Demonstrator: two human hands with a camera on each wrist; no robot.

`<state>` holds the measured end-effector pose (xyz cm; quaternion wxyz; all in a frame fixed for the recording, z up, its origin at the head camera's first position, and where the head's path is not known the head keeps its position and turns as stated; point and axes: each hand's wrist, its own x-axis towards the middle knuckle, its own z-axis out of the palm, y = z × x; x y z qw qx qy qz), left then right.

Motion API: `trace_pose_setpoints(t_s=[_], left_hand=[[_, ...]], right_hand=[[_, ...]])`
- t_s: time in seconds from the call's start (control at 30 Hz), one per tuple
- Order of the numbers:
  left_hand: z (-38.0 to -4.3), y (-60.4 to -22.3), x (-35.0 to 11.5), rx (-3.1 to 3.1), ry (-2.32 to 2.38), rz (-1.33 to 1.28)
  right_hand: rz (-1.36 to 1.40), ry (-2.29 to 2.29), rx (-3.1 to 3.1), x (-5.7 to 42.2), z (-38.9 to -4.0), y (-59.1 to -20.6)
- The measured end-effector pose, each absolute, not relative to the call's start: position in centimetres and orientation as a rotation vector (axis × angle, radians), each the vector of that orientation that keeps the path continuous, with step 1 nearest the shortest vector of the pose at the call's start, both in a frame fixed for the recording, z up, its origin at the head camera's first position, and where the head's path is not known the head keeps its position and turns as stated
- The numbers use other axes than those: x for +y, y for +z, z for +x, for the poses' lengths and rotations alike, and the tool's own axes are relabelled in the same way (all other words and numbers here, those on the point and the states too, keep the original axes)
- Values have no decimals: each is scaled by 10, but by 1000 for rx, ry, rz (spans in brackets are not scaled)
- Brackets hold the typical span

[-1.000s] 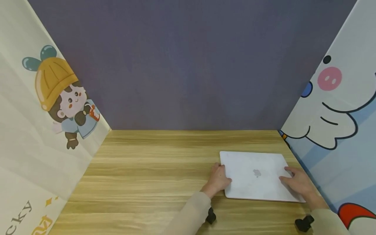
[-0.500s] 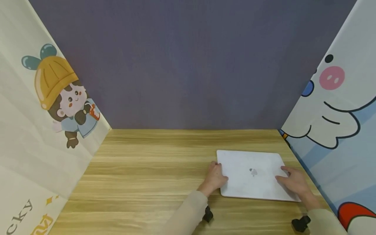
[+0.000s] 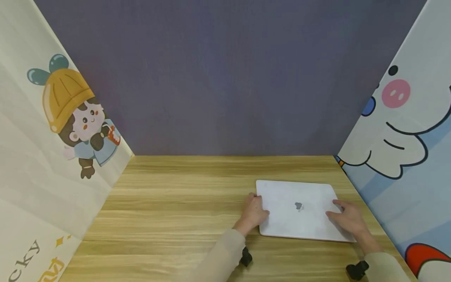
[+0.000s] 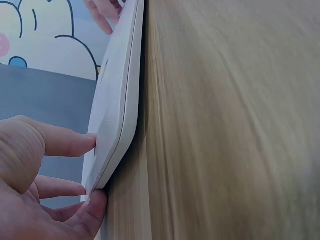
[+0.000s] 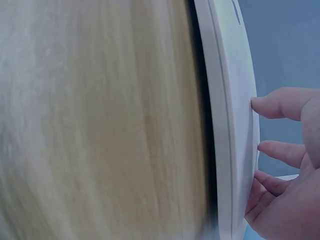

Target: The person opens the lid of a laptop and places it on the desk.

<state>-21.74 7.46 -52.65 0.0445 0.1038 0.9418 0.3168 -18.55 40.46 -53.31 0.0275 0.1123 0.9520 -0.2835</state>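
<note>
Right wrist view: laptop (image 5: 234,110) cut off, tabletop (image 5: 100,120) blurred.

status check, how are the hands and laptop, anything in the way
Left hand grips laptop at left edge, right hand at right edge. Closed, logo up; resting or lifted, cannot tell. No obstacle seen; printed wall stands off to the right.

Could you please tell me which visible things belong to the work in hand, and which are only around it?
In the work:
closed laptop
left hand, gripping its left edge
right hand, gripping its right edge

Only around:
wooden table
dark back panel
left cartoon panel
right cartoon panel
black wrist devices
</note>
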Motion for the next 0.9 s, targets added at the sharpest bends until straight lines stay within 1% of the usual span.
trace_pose_setpoints(t_s=[0.4,0.6,0.9], left_hand=[[-220,-528,61,2877,1001,306],[-221,-530,56,2869,1021,274],[-221,-528,46,2843,1075,228]], right_hand=[[272,-884,2990,392,-188,-534],[292,-905,2984,384,-188,-532],[234,-943,2973,374,-189,-532]])
